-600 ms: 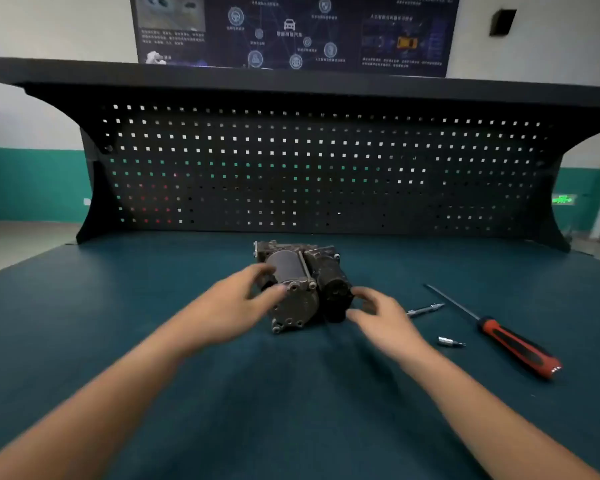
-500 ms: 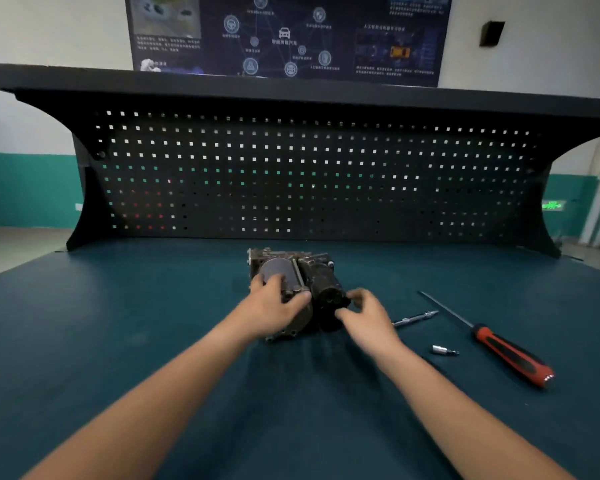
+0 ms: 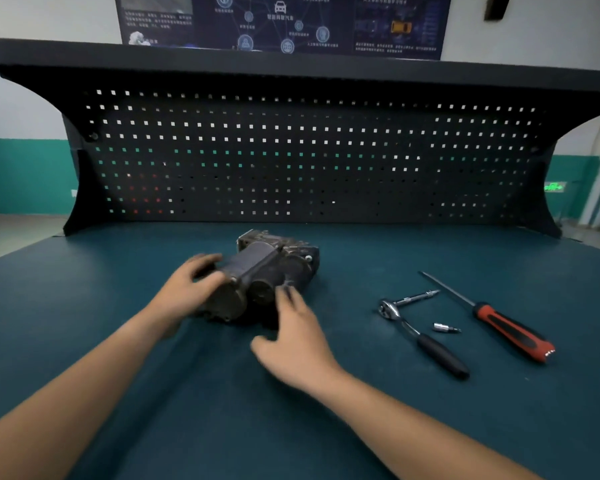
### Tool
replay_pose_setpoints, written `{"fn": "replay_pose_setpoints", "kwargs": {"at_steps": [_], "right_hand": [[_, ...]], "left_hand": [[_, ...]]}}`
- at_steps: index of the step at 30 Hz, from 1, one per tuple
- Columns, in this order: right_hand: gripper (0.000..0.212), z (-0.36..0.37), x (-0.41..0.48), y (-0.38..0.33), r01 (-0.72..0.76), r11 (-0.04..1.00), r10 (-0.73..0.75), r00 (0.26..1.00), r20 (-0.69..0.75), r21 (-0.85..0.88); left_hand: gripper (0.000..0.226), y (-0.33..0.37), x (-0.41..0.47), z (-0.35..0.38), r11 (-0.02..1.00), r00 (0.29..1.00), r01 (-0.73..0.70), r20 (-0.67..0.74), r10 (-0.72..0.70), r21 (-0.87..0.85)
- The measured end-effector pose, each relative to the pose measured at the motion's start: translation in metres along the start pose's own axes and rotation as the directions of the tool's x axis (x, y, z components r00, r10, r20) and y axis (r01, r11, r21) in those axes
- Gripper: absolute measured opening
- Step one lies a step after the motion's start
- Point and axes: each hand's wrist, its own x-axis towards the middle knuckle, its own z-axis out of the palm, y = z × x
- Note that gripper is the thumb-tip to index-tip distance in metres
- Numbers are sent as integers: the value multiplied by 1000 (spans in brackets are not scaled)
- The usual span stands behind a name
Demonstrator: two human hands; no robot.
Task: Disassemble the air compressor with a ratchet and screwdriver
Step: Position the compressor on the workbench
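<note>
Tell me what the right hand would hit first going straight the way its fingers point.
The air compressor. The right hand points its fingers away from the person at the near end of its right-hand cylinder, and they look very close to it; blur hides whether they touch.

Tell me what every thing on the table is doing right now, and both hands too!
air compressor, resting on the table, in one piece.
left hand, grips the air compressor's left side.
right hand, open, fingers by its near end, blurred.
ratchet, lying untouched.
socket bit, loose beside the ratchet.
screwdriver, lying untouched, farthest right.
</note>
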Motion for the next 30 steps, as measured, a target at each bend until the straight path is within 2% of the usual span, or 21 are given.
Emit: {"fn": "replay_pose_setpoints", "kwargs": {"at_steps": [3, 5, 7, 9, 10, 12, 13, 15, 18, 20, 22, 25, 27, 30], "right_hand": [[77, 27, -6, -32, 72, 997, -78, 981, 178, 39], [70, 36, -6, -42, 116, 987, -142, 955, 260, 114], [49, 33, -4, -36, 142, 969, -187, 956, 224, 202], [29, 21, 5, -18, 109, 967, -127, 990, 65, 231], [25, 13, 13, -7, 52, 966, -44, 998, -35, 252], [24, -2, 34, 16, -88, 933, 158, 971, -179, 348], [28, -7, 45, 24, -145, 903, 238, 953, -189, 405], [46, -12, 62, 38, -226, 862, 303, 947, -105, 455], [72, -9, 76, 47, -207, 858, 229, 973, 10, 470], [72, -5, 83, 47, -164, 829, 152, 986, 67, 534], [62, 1, 89, 44, -138, 805, 98, 990, 100, 577], [49, 9, 95, 41, -116, 800, 136, 991, 9, 588], [40, 14, 94, 43, -94, 822, 154, 986, -60, 562], [29, 13, 89, 40, -38, 875, 130, 979, -159, 483]], "left_hand": [[30, -12, -4, -24, 991, 983, 79, -159, -95, -103], [27, -17, -9, -34, 984, 974, 90, -191, -119, -154], [28, -23, -14, -39, 960, 975, 117, -155, -159, -253], [35, -27, -19, -44, 942, 980, 133, -101, -171, -307], [41, -29, -19, -45, 952, 986, 123, -74, -149, -279], [57, -33, -18, -48, 987, 997, 60, -39, -67, -152], [67, -36, -17, -48, 996, 1000, 14, -15, -15, -85], [85, -41, -14, -46, 997, 996, -74, 43, 74, 1], [107, -52, -7, -44, 974, 989, -139, 64, 130, 181], [116, -59, -1, -45, 961, 988, -145, 80, 129, 237], [125, -63, 2, -44, 961, 984, -166, 106, 146, 219], [122, -65, 3, -38, 961, 980, -199, 32, 197, 189], [111, -66, 0, -34, 925, 966, -238, -27, 257, 296], [91, -62, -3, -33, 797, 918, -333, -20, 396, 504]]}}
